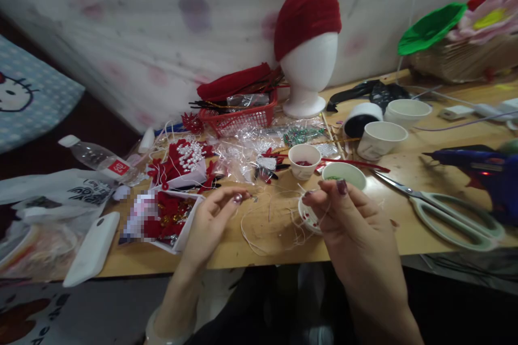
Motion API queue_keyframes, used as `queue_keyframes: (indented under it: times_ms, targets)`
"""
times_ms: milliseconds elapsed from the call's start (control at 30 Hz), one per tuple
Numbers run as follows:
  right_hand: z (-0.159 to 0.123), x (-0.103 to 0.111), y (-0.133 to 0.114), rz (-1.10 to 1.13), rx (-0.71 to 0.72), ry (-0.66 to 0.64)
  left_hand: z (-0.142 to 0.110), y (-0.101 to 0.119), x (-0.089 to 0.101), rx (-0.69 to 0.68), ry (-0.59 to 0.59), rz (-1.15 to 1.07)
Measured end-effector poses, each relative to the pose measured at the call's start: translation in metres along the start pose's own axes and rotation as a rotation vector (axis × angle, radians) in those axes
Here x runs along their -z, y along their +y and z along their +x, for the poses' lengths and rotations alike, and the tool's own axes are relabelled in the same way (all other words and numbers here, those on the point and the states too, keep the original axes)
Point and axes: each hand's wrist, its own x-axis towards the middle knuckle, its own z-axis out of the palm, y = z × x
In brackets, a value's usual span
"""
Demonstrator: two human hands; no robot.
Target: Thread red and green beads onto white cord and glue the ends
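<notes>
Above the front of the wooden table, my left hand (210, 223) is closed in a pinch, with something tiny and dark at its fingertips, too small to name. My right hand (360, 232) also pinches, and a thin pale thread (300, 187) shows by its fingertips. Loose loops of thread (246, 234) lie on the table between the hands. Partly behind my right hand is a small white dish (306, 220) with little red pieces. Beyond it stand a paper cup (304, 157) of dark red bits and a paper cup (348, 174) with something green inside.
Scissors (449, 213) and a blue glue gun (473, 167) lie right. Left are a box (196, 210) of red-and-gold ornaments, a white phone (93, 248) and a plastic bottle (103, 161). Behind stand a red basket (243, 118) and a foam head (309, 75) wearing a red cap.
</notes>
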Motion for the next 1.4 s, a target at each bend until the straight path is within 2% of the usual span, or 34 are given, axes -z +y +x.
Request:
queue_keyframes:
  times_ms: [67, 167, 233, 333, 433, 567, 767, 900, 1067, 1267, 1400]
  targets:
    - [0.001, 0.001, -0.001, 0.044, -0.001, -0.011, 0.0, 0.012, -0.004, 0.024, -0.156, 0.134]
    - [0.002, 0.001, -0.003, 0.086, -0.019, -0.031, 0.003, 0.029, -0.013, 0.062, -0.263, 0.256]
    - [0.003, 0.0, -0.005, 0.128, -0.037, -0.054, 0.006, 0.035, -0.019, 0.135, -0.363, 0.327]
    - [0.004, -0.002, -0.006, 0.202, -0.066, -0.08, 0.007, 0.036, -0.032, 0.288, -0.581, 0.338]
    - [0.004, -0.003, -0.006, 0.249, -0.096, -0.094, 0.006, 0.031, -0.043, 0.405, -0.718, 0.286]
    - [0.001, -0.004, -0.008, 0.252, -0.169, -0.121, 0.003, 0.026, -0.047, 0.466, -0.724, 0.179]
    - [-0.005, -0.007, -0.01, 0.198, -0.183, -0.171, -0.004, 0.023, -0.034, 0.583, -0.731, 0.06]
    - [-0.011, -0.012, -0.012, 0.229, -0.231, -0.189, -0.011, 0.024, -0.03, 0.578, -0.662, 0.019]
    - [-0.012, -0.015, -0.015, 0.248, -0.24, -0.255, -0.014, 0.027, -0.023, 0.573, -0.472, -0.105]
    - [-0.01, -0.013, -0.012, 0.219, -0.236, -0.256, -0.01, 0.029, -0.012, 0.505, 0.0, -0.474]
    - [-0.003, -0.008, -0.01, 0.152, -0.228, -0.256, 0.007, 0.041, 0.001, 0.411, 0.213, -0.591]
